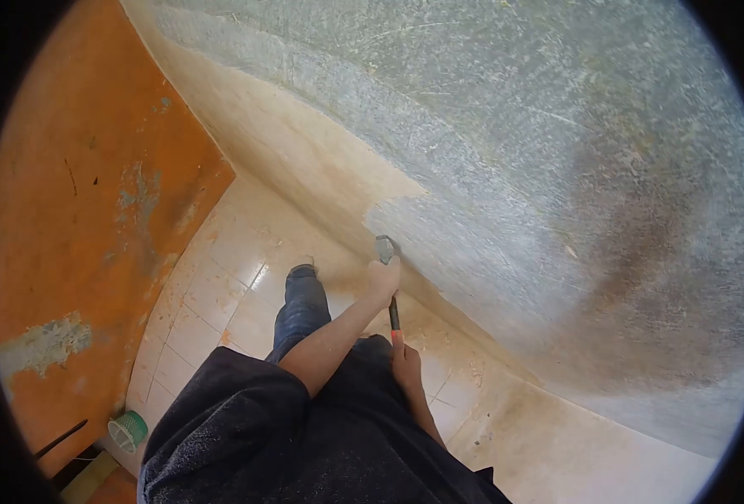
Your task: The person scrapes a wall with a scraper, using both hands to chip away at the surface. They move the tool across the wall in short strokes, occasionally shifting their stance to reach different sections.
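Note:
My left hand (384, 280) is closed round the upper shaft of a long-handled scraper (394, 316), just below its flat grey head. Lower down, my right hand (406, 366) grips the same tool near the red-orange part of its dark handle. The scraper's head is close to the foot of the wall (473, 210); whether it touches cannot be made out. Around the head, the wall is bare, scratched grey, bordering a cream-coloured patch (321, 130).
An orange panel (78, 202) with worn patches stands on the left. Tiles (208, 290) cover the floor, with small orange chips scattered on them. A green basket (128, 430) stands at the lower left. My jeans-clad leg and shoe (303, 290) are beside the tool.

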Demonstrator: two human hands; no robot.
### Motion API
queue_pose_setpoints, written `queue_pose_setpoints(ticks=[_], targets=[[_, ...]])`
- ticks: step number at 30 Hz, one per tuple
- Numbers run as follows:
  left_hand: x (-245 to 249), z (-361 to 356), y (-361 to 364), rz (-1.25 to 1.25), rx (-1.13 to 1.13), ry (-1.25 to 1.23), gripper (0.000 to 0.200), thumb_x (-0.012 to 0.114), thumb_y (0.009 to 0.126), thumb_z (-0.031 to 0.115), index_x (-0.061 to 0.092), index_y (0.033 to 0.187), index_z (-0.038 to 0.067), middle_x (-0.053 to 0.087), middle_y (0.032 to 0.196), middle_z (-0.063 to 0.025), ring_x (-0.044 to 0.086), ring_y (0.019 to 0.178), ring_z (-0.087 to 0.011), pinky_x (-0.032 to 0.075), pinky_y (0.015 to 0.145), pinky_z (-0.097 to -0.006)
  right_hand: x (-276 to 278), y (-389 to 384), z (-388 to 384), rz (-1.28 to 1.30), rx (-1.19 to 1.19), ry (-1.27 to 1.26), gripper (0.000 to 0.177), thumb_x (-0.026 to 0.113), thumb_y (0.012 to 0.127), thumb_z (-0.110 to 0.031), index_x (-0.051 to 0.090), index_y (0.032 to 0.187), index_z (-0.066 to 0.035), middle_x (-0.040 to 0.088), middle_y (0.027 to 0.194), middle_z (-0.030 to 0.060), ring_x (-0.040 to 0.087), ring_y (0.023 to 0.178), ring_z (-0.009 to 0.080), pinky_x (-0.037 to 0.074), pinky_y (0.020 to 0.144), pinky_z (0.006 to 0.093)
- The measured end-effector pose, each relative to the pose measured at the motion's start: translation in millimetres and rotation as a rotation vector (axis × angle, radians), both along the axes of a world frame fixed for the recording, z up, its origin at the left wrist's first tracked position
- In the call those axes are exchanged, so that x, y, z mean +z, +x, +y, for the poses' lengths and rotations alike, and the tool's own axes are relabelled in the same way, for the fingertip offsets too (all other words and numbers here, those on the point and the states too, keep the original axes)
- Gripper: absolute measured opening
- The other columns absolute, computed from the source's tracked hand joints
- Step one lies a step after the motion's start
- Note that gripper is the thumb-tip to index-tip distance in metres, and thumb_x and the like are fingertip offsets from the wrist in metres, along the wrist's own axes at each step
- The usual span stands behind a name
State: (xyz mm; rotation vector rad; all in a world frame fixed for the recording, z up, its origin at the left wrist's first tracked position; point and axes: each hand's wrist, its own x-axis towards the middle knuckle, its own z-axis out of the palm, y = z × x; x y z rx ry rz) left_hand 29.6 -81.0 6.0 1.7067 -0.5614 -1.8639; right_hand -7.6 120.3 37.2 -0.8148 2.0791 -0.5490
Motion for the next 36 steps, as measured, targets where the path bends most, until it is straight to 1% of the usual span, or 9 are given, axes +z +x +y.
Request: queue_pose_setpoints(ticks=[4,7,11,16,20,23,25,33,36], targets=[[20.7,11.0,-7.3,0.011,-0.037,0.087,0.031,0.059,0.086,0.026,0.052,0.07,0.001,0.049,0.057,-0.0037,0.048,0.043,-0.0175,0.038,0.035,-0.0359,16.3,-1.6,8.9,-0.057,-0.073,0.07,0.071,0.039,0.1,-0.057,0.053,0.059,-0.001,0.05,0.054,0.0058,0.049,0.054,0.0157,0.038,0.052,0.0355],[12.1,2.5,-2.6,0.039,-0.037,0.105,0.03,0.056,0.091,0.027,0.048,0.07,0.007,0.044,0.054,-0.0012,0.042,0.039,-0.0134,0.034,0.034,-0.0324,6.4,7.6,5.3,-0.044,-0.081,0.056,0.07,0.04,0.1,-0.057,0.054,0.06,0.0,0.051,0.054,0.0072,0.05,0.053,0.0167,0.039,0.052,0.0361],[16.6,5.7,-0.6,0.019,-0.083,0.048,0.029,0.055,0.091,0.026,0.046,0.07,0.009,0.042,0.052,0.0,0.04,0.039,-0.0128,0.034,0.034,-0.0327,2.9,16.9,5.3,0.005,-0.097,0.024,0.07,0.041,0.099,-0.056,0.055,0.061,0.001,0.052,0.053,0.0087,0.051,0.052,0.019,0.04,0.052,0.0374],[20.6,6.5,-2.9,0.088,-0.034,0.134,0.029,0.055,0.092,0.026,0.047,0.069,0.01,0.042,0.052,0.0002,0.04,0.038,-0.0129,0.034,0.034,-0.0331,15.1,5.6,7.3,0.021,-0.08,0.042,0.071,0.042,0.099,-0.056,0.055,0.061,0.002,0.051,0.052,0.0109,0.051,0.052,0.0215,0.039,0.052,0.0397],[-1.9,-4.5,6.0,0.068,-0.018,0.087,0.028,0.054,0.092,0.026,0.047,0.07,0.01,0.043,0.052,-0.0004,0.041,0.038,-0.0131,0.034,0.034,-0.0326,5.2,13.6,-3.6,0.069,-0.027,-0.003,0.071,0.043,0.099,-0.055,0.054,0.061,0.004,0.051,0.052,0.0124,0.052,0.052,0.0221,0.041,0.052,0.0397],[13.7,-1.4,4.8,0.023,-0.032,0.066,0.032,0.055,0.088,0.026,0.05,0.068,0.002,0.047,0.054,-0.0037,0.047,0.039,-0.0176,0.037,0.033,-0.0346,4.1,12.9,5.1,0.116,-0.076,-0.04,0.072,0.043,0.099,-0.056,0.055,0.062,0.004,0.051,0.052,0.0132,0.051,0.052,0.0219,0.04,0.052,0.0401],[20.5,4.2,-4.7,-0.025,-0.058,0.103,0.031,0.053,0.092,0.026,0.044,0.065,0.011,0.042,0.052,-0.0006,0.04,0.038,-0.0133,0.032,0.033,-0.0321,25.6,4.8,2.7,0.004,-0.098,0.07,0.071,0.043,0.099,-0.056,0.055,0.063,0.004,0.051,0.052,0.0133,0.051,0.052,0.0223,0.041,0.052,0.0401],[1.1,-1.0,3.7,0.001,-0.072,0.078,0.03,0.054,0.091,0.026,0.044,0.067,0.012,0.042,0.052,0.0001,0.04,0.039,-0.0135,0.034,0.035,-0.0339,16.2,15.4,-2.5,0.07,-0.08,0.028,0.072,0.044,0.098,-0.056,0.056,0.062,0.004,0.051,0.052,0.0126,0.051,0.052,0.0214,0.04,0.052,0.0404],[17.1,3.5,-3.5,0.049,-0.067,0.118,0.028,0.052,0.092,0.025,0.044,0.069,0.012,0.041,0.052,0.0008,0.04,0.039,-0.0132,0.034,0.036,-0.0342,26.9,1.0,-1.2,0.088,-0.069,0.046,0.071,0.043,0.098,-0.057,0.057,0.062,0.003,0.053,0.052,0.013,0.053,0.052,0.022,0.04,0.052,0.0408]])
